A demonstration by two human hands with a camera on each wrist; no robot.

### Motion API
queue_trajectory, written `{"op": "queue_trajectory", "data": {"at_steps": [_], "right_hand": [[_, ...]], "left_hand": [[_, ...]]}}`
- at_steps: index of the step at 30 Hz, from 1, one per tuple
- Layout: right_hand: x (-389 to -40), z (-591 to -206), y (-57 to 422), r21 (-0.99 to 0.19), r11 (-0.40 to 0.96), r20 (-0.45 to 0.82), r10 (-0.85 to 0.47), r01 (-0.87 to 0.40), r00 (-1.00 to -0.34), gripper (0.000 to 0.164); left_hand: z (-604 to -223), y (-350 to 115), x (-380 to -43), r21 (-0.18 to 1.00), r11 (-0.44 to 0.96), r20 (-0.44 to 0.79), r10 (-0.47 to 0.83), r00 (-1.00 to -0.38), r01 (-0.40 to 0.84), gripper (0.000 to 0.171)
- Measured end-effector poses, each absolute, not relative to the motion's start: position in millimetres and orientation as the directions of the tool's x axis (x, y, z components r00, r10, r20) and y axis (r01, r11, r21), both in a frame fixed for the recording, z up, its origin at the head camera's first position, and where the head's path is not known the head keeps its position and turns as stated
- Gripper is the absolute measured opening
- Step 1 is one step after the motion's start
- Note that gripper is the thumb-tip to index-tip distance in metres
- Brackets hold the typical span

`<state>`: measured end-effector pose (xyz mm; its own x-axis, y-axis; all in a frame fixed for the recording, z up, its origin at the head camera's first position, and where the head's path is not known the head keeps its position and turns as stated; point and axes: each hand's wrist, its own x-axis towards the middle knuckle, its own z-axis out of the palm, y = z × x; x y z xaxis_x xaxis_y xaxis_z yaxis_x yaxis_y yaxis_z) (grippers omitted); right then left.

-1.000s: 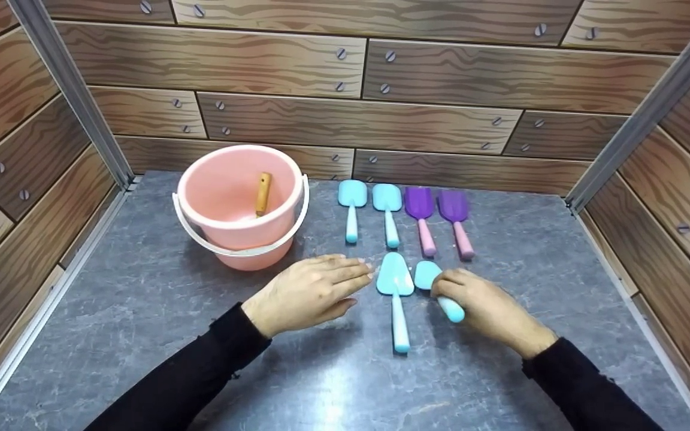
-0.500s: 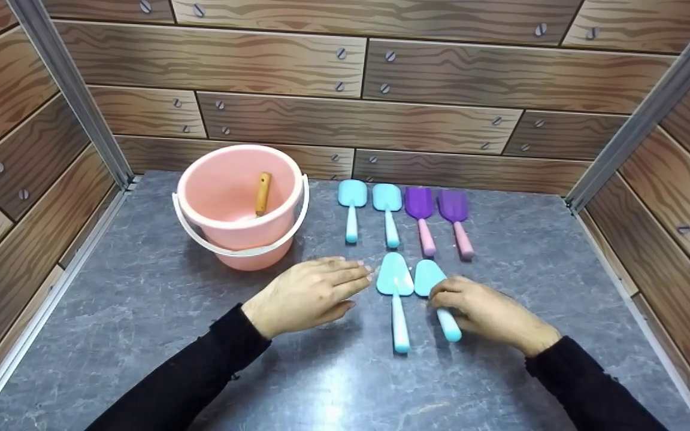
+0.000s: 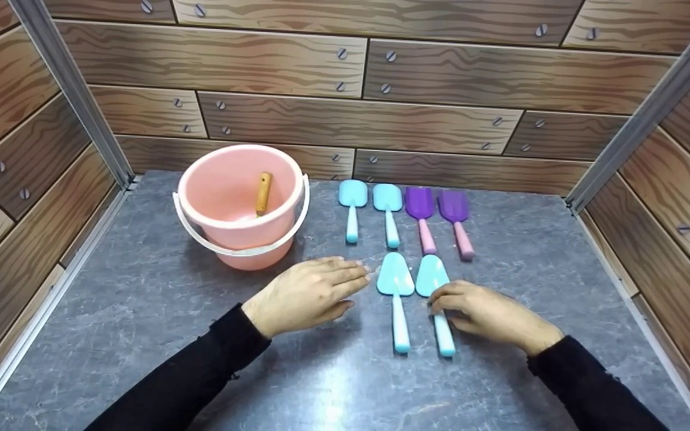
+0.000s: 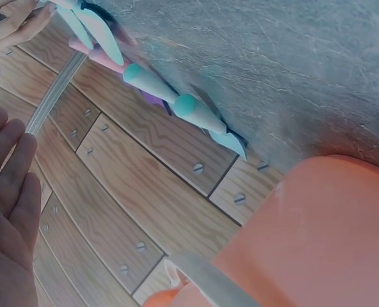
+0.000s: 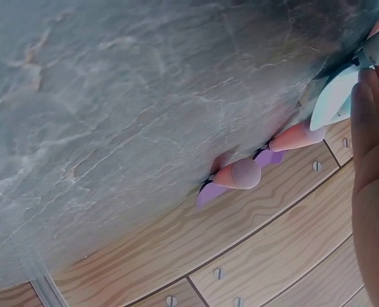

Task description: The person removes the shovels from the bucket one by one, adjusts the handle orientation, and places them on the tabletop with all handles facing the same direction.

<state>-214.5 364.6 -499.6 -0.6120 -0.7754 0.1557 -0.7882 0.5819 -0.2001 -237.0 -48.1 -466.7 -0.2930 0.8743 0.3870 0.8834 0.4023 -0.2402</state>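
My right hand (image 3: 477, 311) pinches a light-blue toy trowel (image 3: 432, 276) near the join of its blade and pale handle. That trowel lies on the grey table, beside a matching light-blue trowel (image 3: 395, 275) to its left. With fingers straight, my left hand (image 3: 312, 294) stays left of the two trowels and holds nothing; its palm also shows in the left wrist view. In the right wrist view, fingers (image 5: 369, 109) of the right hand touch the trowel, whose handle is partly cut off by the frame edge.
Behind the trowels lie two light-blue shovels (image 3: 387, 197) and two purple shovels (image 3: 420, 203) with pink handles, in a row. A pink bucket (image 3: 249, 239) with a white handle stands at left, holding a wooden-handled tool (image 3: 263, 193). Wood-patterned walls (image 3: 297, 66) enclose the table.
My right hand has turned the trowel and drawn its handle end nearer, so it now lies almost parallel to the other trowel. The left hand has hardly moved.
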Motion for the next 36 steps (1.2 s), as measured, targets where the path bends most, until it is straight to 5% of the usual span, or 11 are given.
{"op": "queue_trajectory", "data": {"at_steps": [10, 16, 24, 36], "right_hand": [[-213, -491, 360, -0.201, 0.634, 0.149, -0.733, -0.746, -0.663, 0.041], [-209, -477, 346, -0.161, 0.704, 0.206, -0.661, -0.692, -0.721, 0.042], [-203, -461, 323, -0.151, 0.766, 0.249, -0.582, -0.625, -0.774, 0.053], [-196, -447, 305, -0.11, 0.798, 0.287, -0.545, -0.593, -0.787, 0.063]], "left_hand": [[-458, -50, -239, -0.261, 0.449, 0.383, 0.861, -0.335, 0.855, 0.055], [-438, -56, -244, -0.221, 0.543, 0.44, 0.797, -0.414, 0.81, 0.058], [-408, -66, -251, -0.123, 0.677, 0.389, 0.705, -0.593, 0.725, 0.06], [-381, -77, -263, -0.043, 0.73, 0.347, 0.651, -0.675, 0.682, 0.066]]}}
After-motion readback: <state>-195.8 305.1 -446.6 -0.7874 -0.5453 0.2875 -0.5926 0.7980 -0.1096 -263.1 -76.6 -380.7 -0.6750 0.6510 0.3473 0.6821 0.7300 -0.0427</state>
